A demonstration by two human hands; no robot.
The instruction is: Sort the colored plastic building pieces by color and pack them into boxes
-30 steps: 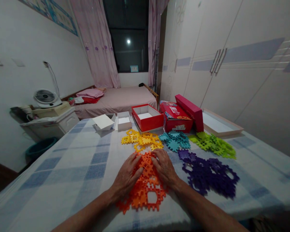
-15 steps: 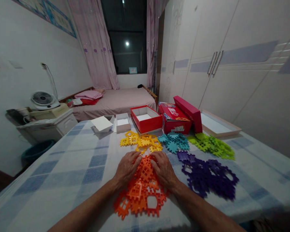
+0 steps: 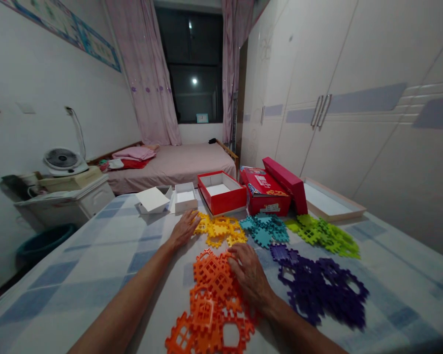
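Observation:
My left hand (image 3: 184,229) reaches out to the left end of the yellow interlocking plastic pieces (image 3: 219,229), its stretched fingers touching or just over them. Against the upper right side of a long heap of orange interlocking pieces (image 3: 210,295) rests my right hand (image 3: 249,270), fingers loosely bent and holding nothing I can see. The orange pieces have notched edges, and some have window-like openings. To the right of my right hand lie dark purple pieces (image 3: 323,282). Teal pieces (image 3: 266,229) sit beside the yellow ones, with lime green pieces (image 3: 327,233) farther right.
Along the far side of the checked tablecloth (image 3: 110,255) stand a white lid (image 3: 153,199), a small white box (image 3: 185,199), an open red box (image 3: 225,199), a printed red box (image 3: 268,196) with a red lid (image 3: 286,182) leaning on it, and a shallow tray (image 3: 334,199).
My left hand has left the orange heap and gone forward and left to the yellow pieces. My right hand stays by the orange pieces. The camera view has tilted up slightly.

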